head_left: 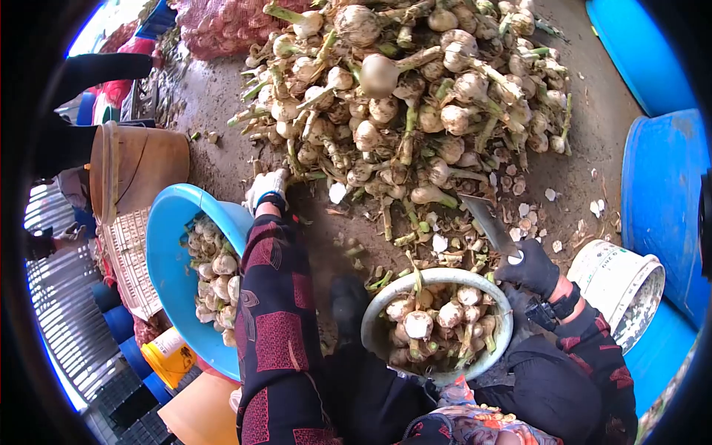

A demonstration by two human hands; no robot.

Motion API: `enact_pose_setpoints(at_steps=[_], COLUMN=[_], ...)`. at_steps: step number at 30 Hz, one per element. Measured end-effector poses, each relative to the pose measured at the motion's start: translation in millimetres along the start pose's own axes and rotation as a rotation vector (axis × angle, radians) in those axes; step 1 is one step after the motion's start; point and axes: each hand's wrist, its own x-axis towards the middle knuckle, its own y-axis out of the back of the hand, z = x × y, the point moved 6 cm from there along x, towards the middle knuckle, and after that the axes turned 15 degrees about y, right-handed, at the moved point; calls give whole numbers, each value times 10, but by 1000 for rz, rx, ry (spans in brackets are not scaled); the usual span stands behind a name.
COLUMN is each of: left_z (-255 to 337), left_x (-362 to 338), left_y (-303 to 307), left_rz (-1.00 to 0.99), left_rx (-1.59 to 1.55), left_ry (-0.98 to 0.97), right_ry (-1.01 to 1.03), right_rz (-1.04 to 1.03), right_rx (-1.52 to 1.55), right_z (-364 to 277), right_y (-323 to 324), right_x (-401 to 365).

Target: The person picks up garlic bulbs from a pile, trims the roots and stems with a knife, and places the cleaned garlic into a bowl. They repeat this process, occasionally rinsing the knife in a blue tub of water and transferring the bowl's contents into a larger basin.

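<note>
Curled round a knife with the right hand; at the near edge of the garlic pile with the left hand, unable to tell whether pinching or spread. Likely light, firm and gritty, easily bruised; best held by the stalk. On the white bucket, green print, unreadable.
</note>
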Motion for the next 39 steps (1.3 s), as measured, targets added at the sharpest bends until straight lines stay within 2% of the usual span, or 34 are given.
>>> enact_pose_setpoints(at_steps=[2,4,6,7,8,10,11,12,14,16,18,19,20,21,22,24,25,28,30,31,32,34,35,38,39], left_z=[-107,-150,-52,-98,-268,-644,-595,-714,-757,-590,-679,-635,-518,-446,-454,-463,-496,-570,-601,-552,-526,-366,-297,-79,-73], left_x=[20,-309,-888,-1064,-792,-278,-716,-526,-768,-1568,-1436,-1595,-1949,-2309,-2326,-2253,-2158,-2011,-2101,-2269,-2202,-2309,-2360,-2376,-2202], left_y=[-157,-174,32,19,-285,-966,-805,-1077,-1154,-788,-1300,-1284,-1011,-712,-672,-536,-457,-425,-487,-424,-608,-604,-679,-801,-1027], left_rz=[-273,-264,14,-34,-14,-63,-241,-208,-269,-484,-722,-901,-1081,-1212,-1217,-1087,-932,-720,-716,-763,-628,-345,-413,-217,-321], left_rx=[-231,-262,57,75,-154,-740,-1121,-1139,-1200,-1490,-1466,-1444,-1412,-1474,-1475,-1353,-1243,-1210,-979,-967,-862,-334,-272,1,-40], left_ry=[134,168,-94,-81,-136,99,171,122,128,294,105,67,27,74,79,-97,-131,-329,-204,-202,-325,-471,-448,-453,-426], right_ry=[42,9,50,1,-1,-16,23,25,94,67,67,100,93,90,88,91,104,139,-16,-42,-41,-37,-43,25,8], right_rz=[27,28,37,23,25,7,-4,-3,-20,-18,-17,-11,-14,-20,-26,-34,-36,-4,35,32,37,84,63,73,64], right_rx=[9,27,27,30,34,7,6,5,-92,-87,-93,-68,-70,-84,-99,-124,-115,-68,15,49,47,82,60,66,70], right_z=[42,49,48,99,86,35,4,12,-1,-72,-131,-116,-114,-124,-127,-110,-119,-157,-75,-70,-67,-54,-77,-151,-175], right_y=[7,5,-14,-32,-46,-91,-114,-126,-160,-215,-260,-295,-321,-351,-368,-387,-397,-401,-383,-379,-384,-381,-388,-411,-408], right_x=[-16,-65,-78,-93,-100,-98,-89,-83,-74,-66,-57,-45,-44,-42,-42,-54,-57,-101,-157,-174,-188,-213,-220,-241,-264])
